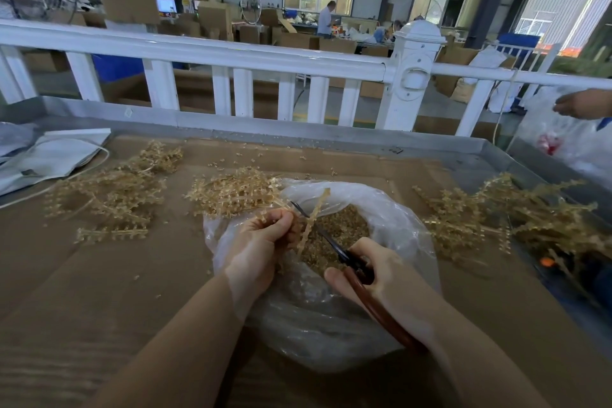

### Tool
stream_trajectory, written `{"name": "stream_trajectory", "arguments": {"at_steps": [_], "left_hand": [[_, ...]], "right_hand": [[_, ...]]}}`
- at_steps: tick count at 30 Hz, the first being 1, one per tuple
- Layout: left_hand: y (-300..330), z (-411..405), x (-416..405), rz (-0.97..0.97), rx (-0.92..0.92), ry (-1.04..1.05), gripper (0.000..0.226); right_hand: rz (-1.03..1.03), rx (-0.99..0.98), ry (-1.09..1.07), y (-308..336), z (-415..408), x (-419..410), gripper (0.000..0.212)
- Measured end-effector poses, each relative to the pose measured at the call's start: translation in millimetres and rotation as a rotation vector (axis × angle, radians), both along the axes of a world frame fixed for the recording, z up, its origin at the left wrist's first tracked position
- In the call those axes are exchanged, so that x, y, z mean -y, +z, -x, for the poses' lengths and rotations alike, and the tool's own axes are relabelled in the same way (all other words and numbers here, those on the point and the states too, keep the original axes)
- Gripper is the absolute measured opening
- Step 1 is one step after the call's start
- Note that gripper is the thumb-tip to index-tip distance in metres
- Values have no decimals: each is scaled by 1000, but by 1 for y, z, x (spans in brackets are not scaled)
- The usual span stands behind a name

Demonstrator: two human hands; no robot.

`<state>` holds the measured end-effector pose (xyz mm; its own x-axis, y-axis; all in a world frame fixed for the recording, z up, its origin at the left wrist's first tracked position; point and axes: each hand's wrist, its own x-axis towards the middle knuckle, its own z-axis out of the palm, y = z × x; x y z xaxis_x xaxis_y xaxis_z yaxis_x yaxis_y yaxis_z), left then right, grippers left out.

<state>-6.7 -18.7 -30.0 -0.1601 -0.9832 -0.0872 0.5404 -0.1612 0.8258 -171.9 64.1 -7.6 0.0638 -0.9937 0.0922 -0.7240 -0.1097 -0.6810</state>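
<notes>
My left hand (261,242) pinches a tan plastic sprue strip (314,212) lined with small parts, holding it tilted over an open clear plastic bag (390,205). My right hand (374,278) grips scissors (334,247) with brown handles. Their dark blades reach up and left to the strip just beside my left fingers. Inside the bag lies a heap of small tan cut pieces (347,222).
Piles of tan sprue strips lie at the left (112,192), behind the bag (231,192) and at the right (516,212) on the cardboard-covered table (99,291). A white railing (231,60) runs along the far edge. Another person's hand (583,104) holds a white bag at far right.
</notes>
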Motion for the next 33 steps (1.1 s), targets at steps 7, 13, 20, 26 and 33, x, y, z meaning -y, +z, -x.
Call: {"name": "stream_trajectory", "arguments": {"at_steps": [7,13,20,26,33], "left_hand": [[0,1,0,-23,67,45,19],[-2,2,-2,3,126,-10,18],[-1,1,0,29,145,-51,16],[-1,0,-1,34,137,-71,16],[-1,1,-2,11,104,-49,16]], "right_hand": [[-4,-18,24,-1,1,-1,34],[14,-4,-3,-1,-1,1,31],[29,-34,-23,-2,-2,5,32],[35,-69,-42,-1,-4,5,32],[15,-63,-5,4,-7,1,31]]}}
